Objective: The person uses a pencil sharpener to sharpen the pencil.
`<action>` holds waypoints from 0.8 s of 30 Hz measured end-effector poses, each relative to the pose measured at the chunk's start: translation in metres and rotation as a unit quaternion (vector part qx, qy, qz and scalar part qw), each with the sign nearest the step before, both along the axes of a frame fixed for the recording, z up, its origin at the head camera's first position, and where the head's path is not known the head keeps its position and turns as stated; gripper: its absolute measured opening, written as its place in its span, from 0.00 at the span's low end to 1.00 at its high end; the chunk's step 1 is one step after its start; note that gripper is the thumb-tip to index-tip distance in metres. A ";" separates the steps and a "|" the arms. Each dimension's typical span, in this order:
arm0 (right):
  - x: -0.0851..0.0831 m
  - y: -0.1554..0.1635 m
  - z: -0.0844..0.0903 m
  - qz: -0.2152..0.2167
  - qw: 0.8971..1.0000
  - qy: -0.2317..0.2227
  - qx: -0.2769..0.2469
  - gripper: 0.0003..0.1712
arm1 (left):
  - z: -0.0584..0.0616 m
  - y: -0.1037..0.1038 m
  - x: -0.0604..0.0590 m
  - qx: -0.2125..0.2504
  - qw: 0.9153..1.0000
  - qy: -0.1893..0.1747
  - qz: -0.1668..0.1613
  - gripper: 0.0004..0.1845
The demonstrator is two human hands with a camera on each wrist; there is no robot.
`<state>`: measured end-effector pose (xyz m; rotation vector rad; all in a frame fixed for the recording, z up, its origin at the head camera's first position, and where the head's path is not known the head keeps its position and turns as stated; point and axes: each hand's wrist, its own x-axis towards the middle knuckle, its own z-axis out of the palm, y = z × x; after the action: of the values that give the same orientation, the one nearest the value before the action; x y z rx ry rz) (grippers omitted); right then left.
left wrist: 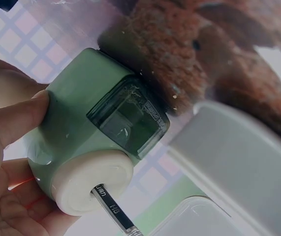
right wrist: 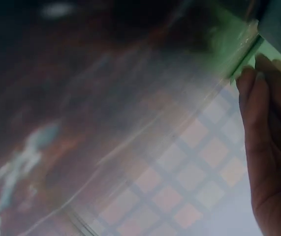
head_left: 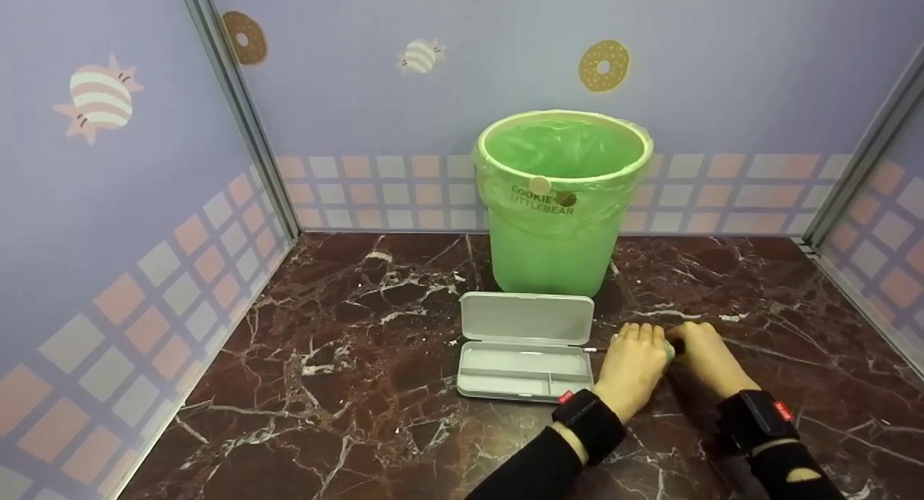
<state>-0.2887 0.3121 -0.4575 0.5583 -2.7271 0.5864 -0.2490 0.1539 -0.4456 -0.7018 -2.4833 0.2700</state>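
Observation:
My left hand (head_left: 635, 359) grips a green pencil sharpener (left wrist: 76, 105), thumb on one side and fingers round the other. From its cream round front sticks a dark pencil (left wrist: 113, 209) marked HB, whose pale end points left toward the pencil case in the head view. Shavings show behind the sharpener's clear window (left wrist: 130, 123). My right hand (head_left: 707, 352) is at the sharpener's opposite side, close beside the left, fingers curled and pinching at it; the spot between the fingertips is hidden. To the left lies an opened grey pencil case (head_left: 505, 376), its lid up.
Behind the pencil case stands a green waste bin (head_left: 552, 247) lined with a clear bag. Patterned panels (head_left: 375, 110) close off the back and both sides of the dark red marbled tabletop (head_left: 346, 384).

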 end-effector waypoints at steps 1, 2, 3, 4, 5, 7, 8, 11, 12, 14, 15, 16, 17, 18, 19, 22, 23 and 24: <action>0.001 0.000 0.000 0.006 1.000 -0.004 0.002 0.10 | 0.000 0.000 0.000 0.001 1.000 0.000 0.000 0.21; 0.002 0.001 0.000 0.012 1.000 -0.008 0.003 0.09 | 0.000 0.000 0.000 0.002 1.000 -0.002 0.000 0.21; 0.003 0.001 0.000 0.017 1.000 -0.013 0.003 0.08 | 0.000 0.000 0.000 0.002 1.000 -0.002 0.001 0.21; 0.004 0.002 0.000 0.021 1.000 -0.018 0.002 0.08 | 0.000 0.000 -0.001 0.002 1.000 -0.003 0.000 0.21; 0.006 0.002 0.001 0.024 0.999 -0.025 0.002 0.08 | 0.000 0.000 -0.001 0.003 1.000 -0.003 0.000 0.21; 0.007 0.002 0.001 0.030 0.999 -0.035 -0.002 0.07 | 0.000 0.000 -0.001 0.003 1.000 -0.003 -0.001 0.22; 0.008 0.003 0.001 0.030 0.999 -0.038 -0.003 0.08 | 0.000 0.000 -0.001 0.002 1.000 -0.005 -0.001 0.22; 0.010 0.003 0.001 0.029 0.998 -0.047 0.000 0.09 | -0.001 0.001 -0.001 0.004 1.000 -0.011 0.000 0.25; 0.010 0.003 0.001 0.030 0.998 -0.051 0.001 0.09 | -0.001 0.001 -0.001 0.004 1.000 -0.013 0.001 0.25; 0.011 0.004 0.002 0.032 0.998 -0.057 0.003 0.10 | -0.001 0.001 -0.001 0.003 1.000 -0.015 0.002 0.25; 0.012 0.004 0.002 0.035 0.998 -0.061 0.003 0.11 | -0.001 0.001 -0.001 0.002 1.000 -0.016 0.003 0.24; 0.013 0.005 0.003 0.038 0.997 -0.065 0.002 0.12 | -0.001 0.001 -0.001 0.001 1.000 -0.017 0.003 0.23; 0.014 0.005 0.004 0.042 0.997 -0.071 0.001 0.12 | 0.000 0.001 -0.001 0.001 1.000 -0.017 0.004 0.22; 0.016 0.005 0.005 0.046 0.996 -0.079 -0.001 0.12 | 0.000 0.001 -0.001 0.000 1.000 -0.018 0.005 0.22; 0.017 0.005 0.007 0.050 0.995 -0.087 -0.002 0.12 | 0.000 0.001 0.000 -0.001 1.000 -0.019 0.006 0.22; 0.023 0.006 0.013 0.055 0.993 -0.106 -0.004 0.11 | 0.001 0.002 0.000 -0.002 1.000 -0.021 0.008 0.21; 0.025 0.006 0.015 0.055 0.992 -0.112 -0.002 0.10 | 0.001 0.002 0.000 -0.003 1.000 -0.020 0.008 0.21; 0.027 0.006 0.018 0.058 0.992 -0.115 0.001 0.10 | 0.001 0.002 0.000 -0.004 1.000 -0.019 0.009 0.21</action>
<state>-0.2612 0.3178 -0.4395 0.6923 -2.9243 0.7166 -0.2489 0.1559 -0.4445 -0.6941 -2.5269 0.2748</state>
